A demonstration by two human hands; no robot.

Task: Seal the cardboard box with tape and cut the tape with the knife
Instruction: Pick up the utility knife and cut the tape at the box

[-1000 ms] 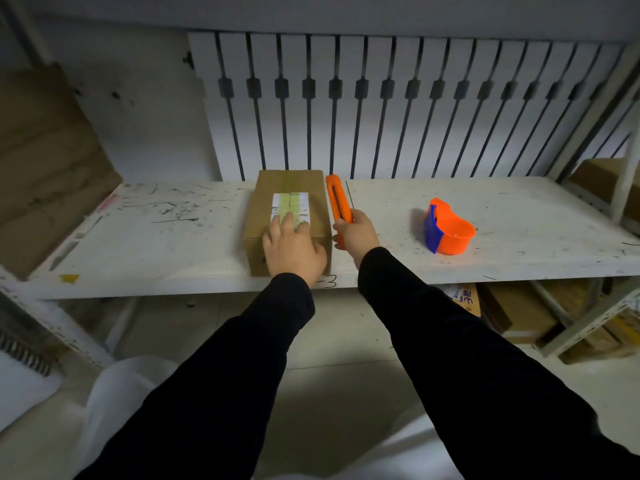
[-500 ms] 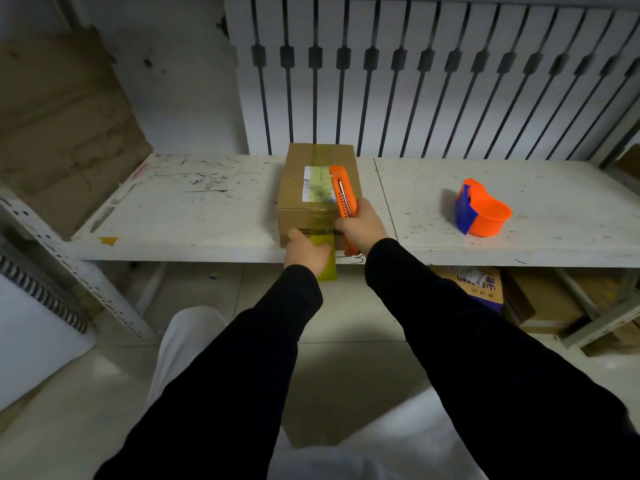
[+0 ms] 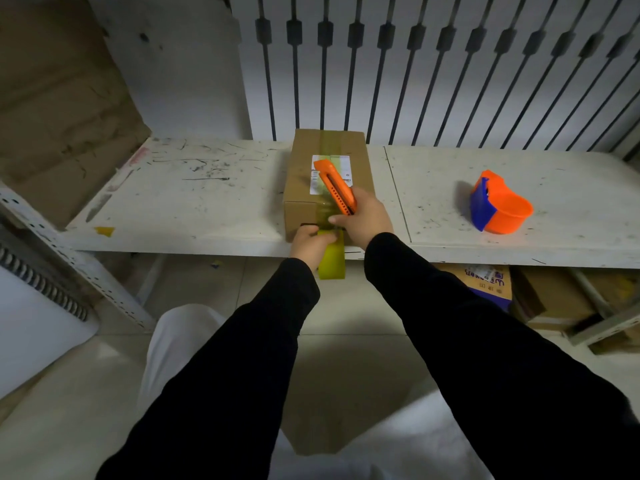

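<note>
Brown cardboard box [image 3: 329,168] sat on scratched white shelf [image 3: 207,209]. Left hand [image 3: 311,242] pinched shiny yellow tape [image 3: 331,261] hanging off front. Right hand [image 3: 363,216] gripped long orange plastic knife [image 3: 334,187] over box.

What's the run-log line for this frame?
stage: cutting tape | left hand: holds tape tail | right hand: holds orange knife at box front edge | dispenser: idle on shelf

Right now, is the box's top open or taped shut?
Shut. The cardboard box has its flaps flat, and yellowish tape runs along the top seam and down the front, where the left hand holds the loose end.
</note>
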